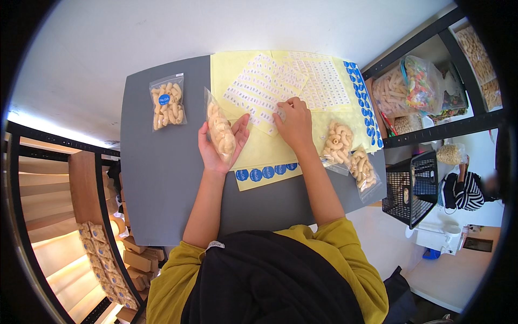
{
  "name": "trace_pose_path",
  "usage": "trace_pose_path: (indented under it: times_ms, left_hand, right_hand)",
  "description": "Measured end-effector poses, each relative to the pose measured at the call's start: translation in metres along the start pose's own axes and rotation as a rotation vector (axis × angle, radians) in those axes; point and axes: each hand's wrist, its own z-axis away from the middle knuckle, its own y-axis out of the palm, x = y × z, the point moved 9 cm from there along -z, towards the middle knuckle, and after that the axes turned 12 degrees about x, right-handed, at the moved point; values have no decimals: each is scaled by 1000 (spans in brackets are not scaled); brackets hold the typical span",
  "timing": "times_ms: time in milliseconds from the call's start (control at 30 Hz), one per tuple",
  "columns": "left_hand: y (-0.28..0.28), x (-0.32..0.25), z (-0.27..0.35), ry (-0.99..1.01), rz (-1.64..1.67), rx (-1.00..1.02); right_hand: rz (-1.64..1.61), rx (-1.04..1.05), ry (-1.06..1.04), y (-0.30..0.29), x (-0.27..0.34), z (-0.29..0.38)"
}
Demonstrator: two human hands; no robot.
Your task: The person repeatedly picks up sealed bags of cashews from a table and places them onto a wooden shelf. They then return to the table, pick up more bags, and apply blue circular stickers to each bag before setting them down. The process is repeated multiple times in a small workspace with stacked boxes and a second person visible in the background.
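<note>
My left hand cradles a clear plastic bag of tube-shaped snacks, held upright on the palm. To its right, my right hand rests its fingertips at the edge of a sheet of small printed white stickers; whether a sticker is between the fingers cannot be told. Yellow backing sheets lie beneath, with round blue stickers along the near edge and more blue stickers at the right. Another snack bag with a blue round sticker lies at the left. Two bags without a visible blue sticker, one beside another, lie at the right.
The grey table stands against a white wall. Shelving at the right holds large bags of snacks. A black plastic basket is beyond the table's right edge, with a person in a striped top farther off. Packed bags line a left shelf.
</note>
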Motion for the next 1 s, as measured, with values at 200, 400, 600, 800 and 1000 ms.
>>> trace_pose_path:
  times_ms: [200, 400, 600, 800, 1000]
  left_hand:
    - [-1, -1, 0, 2, -23, -18]
    - [-3, -1, 0, 6, 1, -42]
    - [-5, -1, 0, 2, 0, -54]
    - [-7, -1, 1, 4, 9, -56]
    - [-6, -1, 1, 1, -2, -65]
  right_hand:
    - [66, 70, 25, 5, 1, -3]
    - [57, 104, 32, 9, -2, -8]
    - [20, 146, 46, 13, -7, -12]
    - [25, 202, 57, 17, -12, -16]
    - [32, 296, 65, 24, -16, -22]
